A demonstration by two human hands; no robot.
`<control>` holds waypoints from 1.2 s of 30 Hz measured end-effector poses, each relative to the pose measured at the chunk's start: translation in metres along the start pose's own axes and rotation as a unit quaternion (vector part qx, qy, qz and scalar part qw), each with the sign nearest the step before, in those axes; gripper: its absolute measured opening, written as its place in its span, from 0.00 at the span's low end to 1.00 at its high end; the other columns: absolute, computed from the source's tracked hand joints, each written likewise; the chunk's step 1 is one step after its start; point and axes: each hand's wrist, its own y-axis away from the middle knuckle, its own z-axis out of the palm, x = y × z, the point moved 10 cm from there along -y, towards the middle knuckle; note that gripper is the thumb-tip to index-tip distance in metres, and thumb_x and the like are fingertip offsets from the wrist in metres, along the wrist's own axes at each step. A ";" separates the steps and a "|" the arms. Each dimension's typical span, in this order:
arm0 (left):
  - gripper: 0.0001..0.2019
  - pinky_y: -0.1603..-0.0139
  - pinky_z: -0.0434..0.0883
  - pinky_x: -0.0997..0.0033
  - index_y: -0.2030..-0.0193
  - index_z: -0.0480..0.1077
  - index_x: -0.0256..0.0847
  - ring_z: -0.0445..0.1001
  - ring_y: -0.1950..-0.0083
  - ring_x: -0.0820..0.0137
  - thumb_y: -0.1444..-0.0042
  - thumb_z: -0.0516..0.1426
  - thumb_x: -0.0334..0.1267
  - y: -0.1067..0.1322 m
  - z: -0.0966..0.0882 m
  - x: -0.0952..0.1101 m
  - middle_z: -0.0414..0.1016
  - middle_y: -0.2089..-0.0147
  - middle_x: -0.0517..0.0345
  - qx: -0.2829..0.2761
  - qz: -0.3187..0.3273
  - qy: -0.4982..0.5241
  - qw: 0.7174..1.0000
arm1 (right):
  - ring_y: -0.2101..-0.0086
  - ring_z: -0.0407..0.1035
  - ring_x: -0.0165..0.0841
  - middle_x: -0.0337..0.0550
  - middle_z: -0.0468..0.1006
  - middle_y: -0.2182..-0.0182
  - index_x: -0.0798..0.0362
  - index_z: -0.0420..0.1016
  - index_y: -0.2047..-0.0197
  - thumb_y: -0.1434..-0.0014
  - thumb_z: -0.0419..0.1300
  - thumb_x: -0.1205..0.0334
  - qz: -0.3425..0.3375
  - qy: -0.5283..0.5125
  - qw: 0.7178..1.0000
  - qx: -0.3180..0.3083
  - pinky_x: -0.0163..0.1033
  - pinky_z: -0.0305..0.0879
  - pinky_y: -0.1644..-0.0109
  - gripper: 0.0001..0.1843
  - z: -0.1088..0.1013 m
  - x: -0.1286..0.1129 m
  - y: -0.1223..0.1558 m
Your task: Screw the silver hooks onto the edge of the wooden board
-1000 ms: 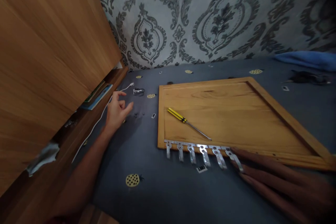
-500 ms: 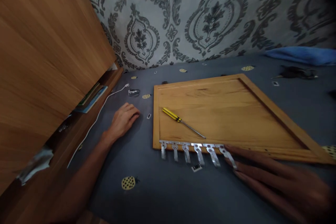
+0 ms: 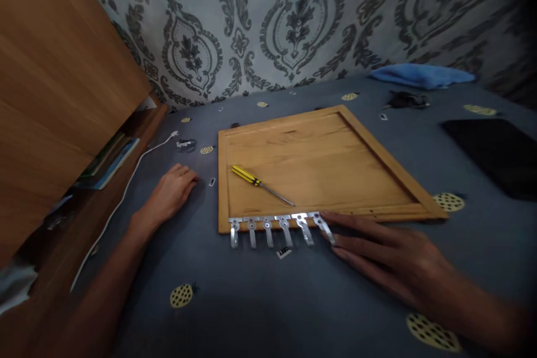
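Note:
A framed wooden panel point(image 3: 302, 156) lies flat on the grey bedsheet. Along its near edge runs a metal hook rail point(image 3: 267, 224) with several hooks hanging over the border. The extended fingers of my right hand point(image 3: 390, 257) touch the rail's right end hook; its thumb is not visible. On the panel rests a screwdriver point(image 3: 262, 184) with a yellow and black handle, its tip pointing toward the rail. To the left of the panel, my left hand point(image 3: 172, 193) rests on the sheet with fingers curled together, and nothing shows in it.
At left stands a wooden cabinet point(image 3: 62, 67) with books point(image 3: 111, 162) on its low shelf. A white cable point(image 3: 126, 184) runs beside it. Farther right are a black flat object point(image 3: 490, 154), a dark tangled item point(image 3: 406, 100) and blue cloth point(image 3: 423, 75). A small clear packet point(image 3: 185, 145) lies behind my left hand.
The view has turned right, so everything sits farther left and the black flat object shows more. My right fingers remain at the rail's end; my left hand still rests on the sheet.

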 end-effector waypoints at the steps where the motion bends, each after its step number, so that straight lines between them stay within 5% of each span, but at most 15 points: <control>1: 0.14 0.50 0.77 0.56 0.48 0.71 0.37 0.76 0.51 0.65 0.34 0.58 0.44 -0.001 0.000 -0.001 0.75 0.49 0.50 -0.008 0.002 0.000 1.000 | 0.61 0.81 0.36 0.46 0.81 0.48 0.48 0.84 0.58 0.28 0.52 0.58 -0.026 -0.004 1.000 0.002 0.35 0.80 0.63 0.18 -0.002 -0.005 -0.001; 18: 0.15 0.51 0.77 0.57 0.48 0.71 0.37 0.77 0.52 0.65 0.34 0.58 0.44 -0.025 0.009 -0.009 0.76 0.50 0.51 -0.170 -0.015 -0.028 0.985 | 0.62 0.81 0.37 0.47 0.81 0.47 0.50 0.82 0.56 0.30 0.55 0.64 -0.038 -0.008 0.999 0.032 0.38 0.80 0.64 0.13 -0.004 -0.007 0.002; 29: 0.13 0.56 0.77 0.62 0.52 0.72 0.36 0.76 0.59 0.69 0.34 0.57 0.45 -0.018 -0.004 -0.013 0.76 0.57 0.54 -0.187 -0.029 0.028 0.982 | 0.58 0.81 0.37 0.52 0.81 0.49 0.54 0.81 0.58 0.28 0.54 0.64 -0.030 -0.014 0.999 -0.001 0.40 0.80 0.57 0.14 -0.004 -0.008 0.000; 36: 0.15 0.60 0.75 0.65 0.58 0.73 0.36 0.74 0.64 0.71 0.33 0.56 0.48 -0.018 0.009 -0.009 0.76 0.62 0.57 -0.189 -0.030 0.097 0.977 | 0.56 0.80 0.36 0.51 0.80 0.47 0.53 0.81 0.56 0.29 0.56 0.64 -0.021 -0.026 0.999 -0.003 0.39 0.80 0.56 0.11 -0.003 -0.006 0.002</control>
